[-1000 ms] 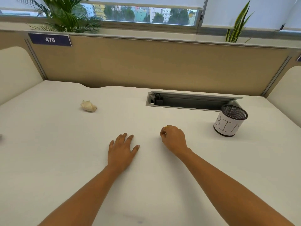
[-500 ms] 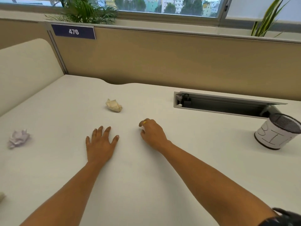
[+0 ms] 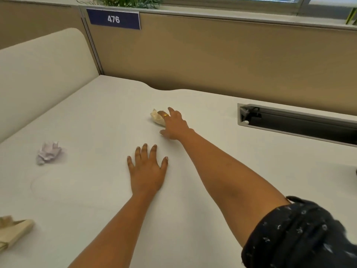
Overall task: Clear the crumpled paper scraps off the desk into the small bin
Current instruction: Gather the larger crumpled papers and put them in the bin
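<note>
A cream crumpled paper scrap [image 3: 156, 117] lies on the white desk [image 3: 241, 171] near the middle. My right hand [image 3: 174, 124] reaches over it, fingers spread and resting on its right side, thumb apart on the desk. My left hand [image 3: 146, 171] lies flat on the desk, palm down, holding nothing. A lilac crumpled scrap [image 3: 48, 152] sits to the left. Another cream scrap [image 3: 11, 231] lies at the lower left edge, partly cut off. The bin is out of frame.
An open cable tray [image 3: 297, 120] is sunk into the desk at the right. A tan partition [image 3: 231, 59] with a blue "476" sign [image 3: 114, 19] closes the back. A cream side panel [image 3: 38, 74] stands at the left.
My view has swung left, so the bin has left the frame. My right hand moved forward and left onto the cream scrap and spread its fingers. The left hand stayed flat.
</note>
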